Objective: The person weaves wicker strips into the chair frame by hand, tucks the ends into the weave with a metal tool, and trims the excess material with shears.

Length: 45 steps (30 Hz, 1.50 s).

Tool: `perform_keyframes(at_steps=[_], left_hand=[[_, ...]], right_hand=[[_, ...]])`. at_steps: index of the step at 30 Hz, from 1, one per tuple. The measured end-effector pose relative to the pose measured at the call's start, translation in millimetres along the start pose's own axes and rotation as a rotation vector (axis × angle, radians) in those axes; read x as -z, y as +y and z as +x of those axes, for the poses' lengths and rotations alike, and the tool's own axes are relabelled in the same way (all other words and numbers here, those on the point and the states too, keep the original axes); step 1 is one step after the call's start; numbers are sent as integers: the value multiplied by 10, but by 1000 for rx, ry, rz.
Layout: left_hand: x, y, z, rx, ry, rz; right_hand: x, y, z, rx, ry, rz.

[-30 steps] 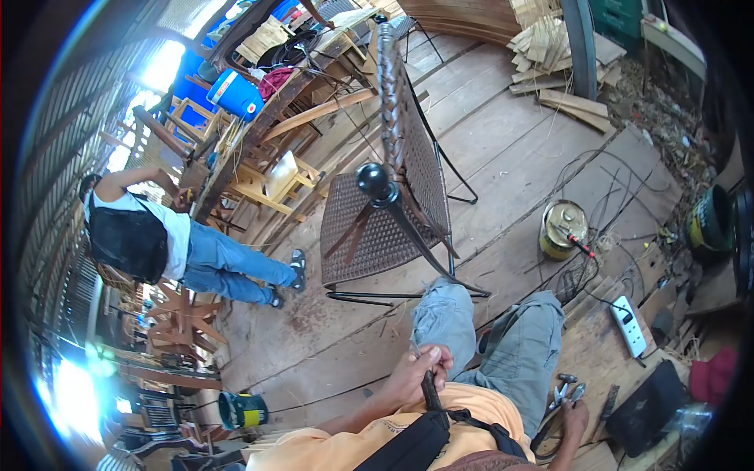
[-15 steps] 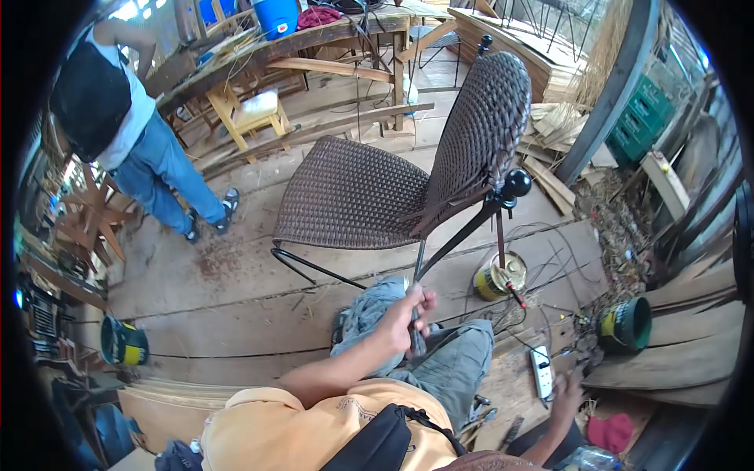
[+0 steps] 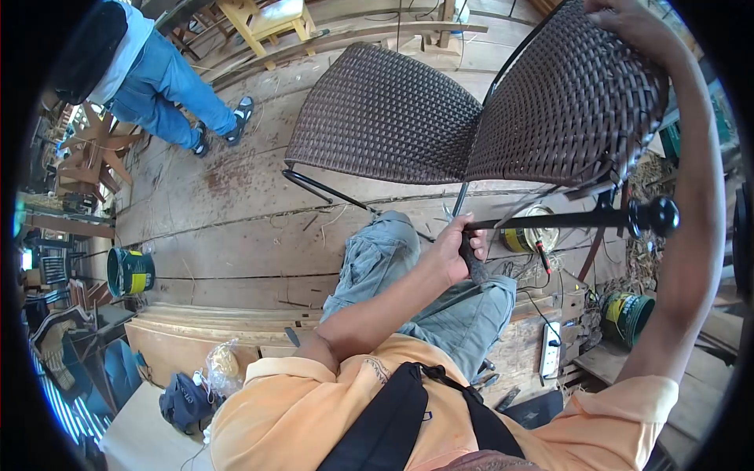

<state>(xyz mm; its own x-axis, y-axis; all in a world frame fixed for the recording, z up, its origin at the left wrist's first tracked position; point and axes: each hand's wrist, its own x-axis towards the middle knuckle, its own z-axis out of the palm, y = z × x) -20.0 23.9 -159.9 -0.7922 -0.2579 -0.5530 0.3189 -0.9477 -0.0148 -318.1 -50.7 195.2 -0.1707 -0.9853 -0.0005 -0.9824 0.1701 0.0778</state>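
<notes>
A brown woven chair stands before me, its seat to the left and its backrest leaning toward my right side. My right hand grips the top edge of the backrest with bent fingers. Below the chair, my left hand is closed around a dark-handled tool, whose pointed metal tip shows past the fingers; its exact kind is unclear. A black metal bar with a round ball end runs from the chair just above that hand.
A paint can stands under the bar. A power strip and a green bucket are at right; another bucket is at left. A person in jeans stands at upper left. A wooden stool is behind.
My right hand has risen from beside the power strip to the backrest's top. The chair's backrest has swung nearer and turned to my right. My left hand still holds the tool.
</notes>
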Motion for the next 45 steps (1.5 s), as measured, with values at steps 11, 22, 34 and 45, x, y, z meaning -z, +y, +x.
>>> perform_keyframes(at_steps=[11,22,34,45], left_hand=[[-342,-426,221,195,-10,-177],[-244,-228,36,11,123,54],[1191,1814,-520,-329,549,1074],[2126,1740,-706,-505,618,1287]], right_hand=[[-232,1340,-405,-57,-29,81],[-1021,1617,-2131,-454,48,150],[-2589,-2931,-3709,-972,788,891],[-3461,-3721,-4288,-855,483,923]])
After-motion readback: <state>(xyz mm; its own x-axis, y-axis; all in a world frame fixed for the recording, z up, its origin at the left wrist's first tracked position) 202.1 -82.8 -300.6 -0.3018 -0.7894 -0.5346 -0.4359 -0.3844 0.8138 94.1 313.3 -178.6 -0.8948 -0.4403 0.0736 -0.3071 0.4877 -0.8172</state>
